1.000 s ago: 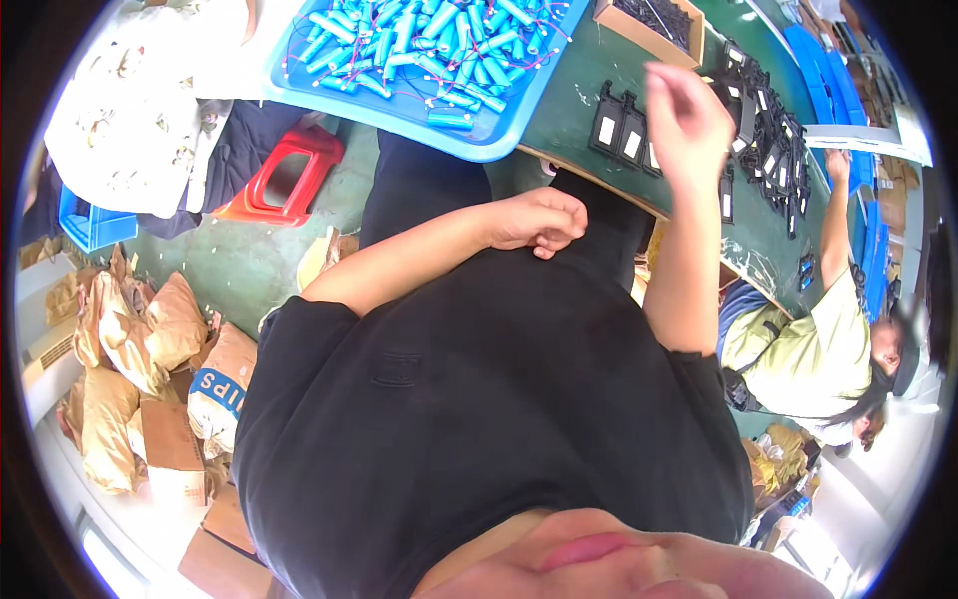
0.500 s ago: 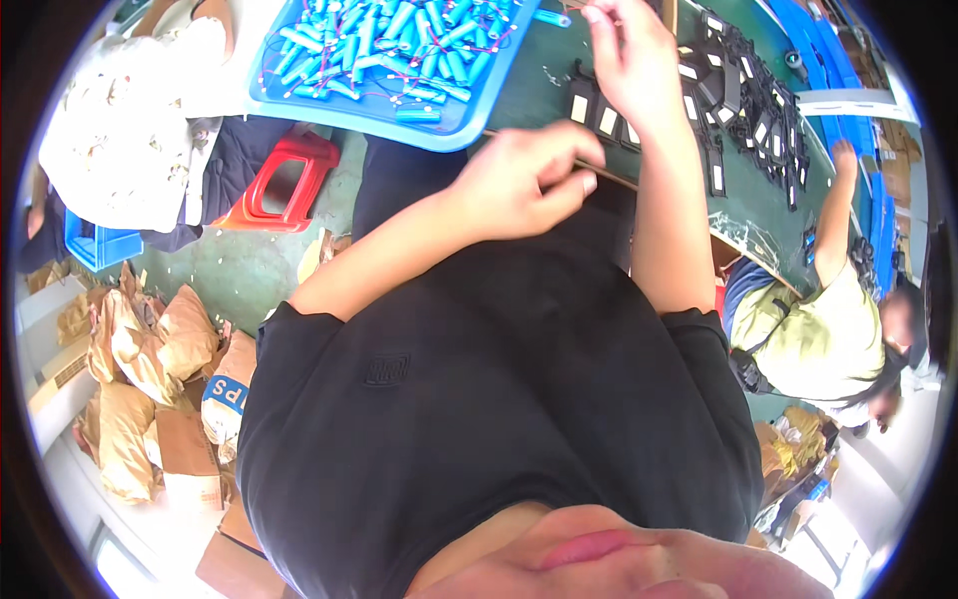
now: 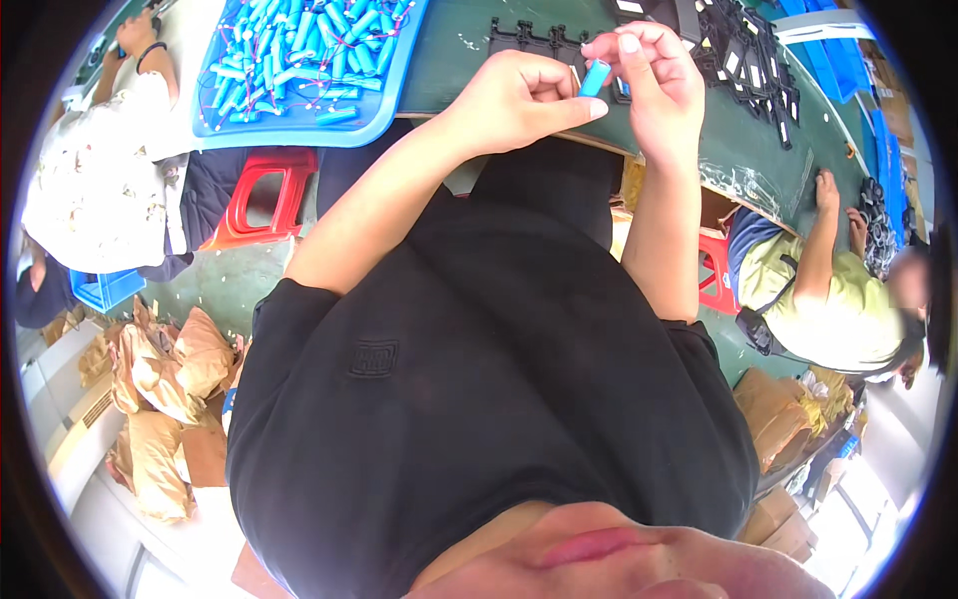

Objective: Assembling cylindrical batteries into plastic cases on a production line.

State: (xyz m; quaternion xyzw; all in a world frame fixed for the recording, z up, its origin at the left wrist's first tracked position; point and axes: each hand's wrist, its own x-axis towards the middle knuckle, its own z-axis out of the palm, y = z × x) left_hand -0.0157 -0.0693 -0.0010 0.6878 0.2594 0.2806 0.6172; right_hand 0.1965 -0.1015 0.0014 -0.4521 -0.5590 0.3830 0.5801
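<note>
Two bare hands up over a green table [image 3: 469, 50], close together. Left hand [image 3: 519, 100] curled, thumb and fingers pinched on the lower end of a small blue tube [image 3: 595, 78]. Right hand [image 3: 654, 80] bent over the top, fingertips [image 3: 629, 44] closed on the upper end of the same small blue tube. Both hands clamped on it, one at each end. Small blue tube held in the air, a bit tilted, just above the table edge and right between the two hands.

Just behind the hands, a flat black frame [image 3: 534, 38] lying on the table. More black parts [image 3: 743, 55] piled farther to the right, near the right hand but not touching it. To the left, well apart from the hands, a blue tray [image 3: 394, 95] full of many more blue tubes [image 3: 299, 45] with thin wires on them.

Under the table, a red stool [image 3: 261, 195] on the floor. Brown paper bags [image 3: 165, 384] heaped at the lower left. Another person in a yellow-green shirt [image 3: 828, 314] sitting at the right, one arm reaching up to the table. Someone else in a white patterned top [image 3: 85, 190] at the far left. Black shirt [image 3: 479, 399] of the wearer filling the middle.
</note>
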